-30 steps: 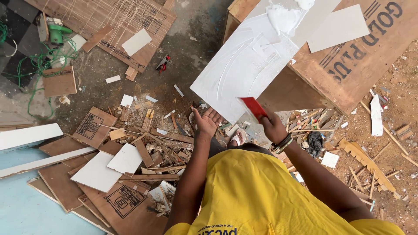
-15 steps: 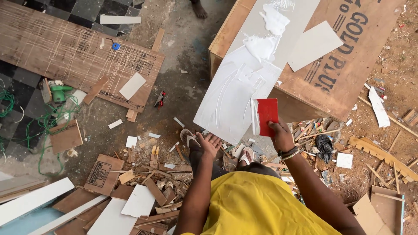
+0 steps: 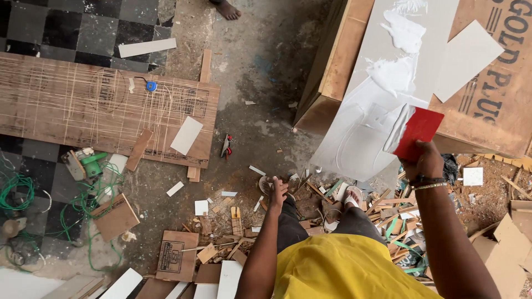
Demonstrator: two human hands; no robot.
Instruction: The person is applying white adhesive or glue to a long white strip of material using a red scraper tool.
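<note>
Right now I see a big brown cardboard box (image 3: 487,111) at upper right w/ dark printed lettering along its right side; it lies on the low wooden counter (image 3: 332,72). On top of it lies a long white laminate sheet (image 3: 377,111), w/ blobs of white glue (image 3: 396,75) on its upper half, and a smaller white offcut (image 3: 468,58) just beside it. Small printed brown cartons (image 3: 177,256) lie flat among scraps on the floor (image 3: 260,61), lower left.

My right hand (image 3: 424,163) has its fingers closed around the bottom edge of a red rectangular spreader card (image 3: 418,133), white smear on its left part, held tilted against the sheet's lower right area. Right arm reaches up and fwd, bracelets at the wrist.

My left hand (image 3: 277,194) rests on the left knee, fingers loosely spread, gripping nothing; arm hangs nearly straight down.
</note>
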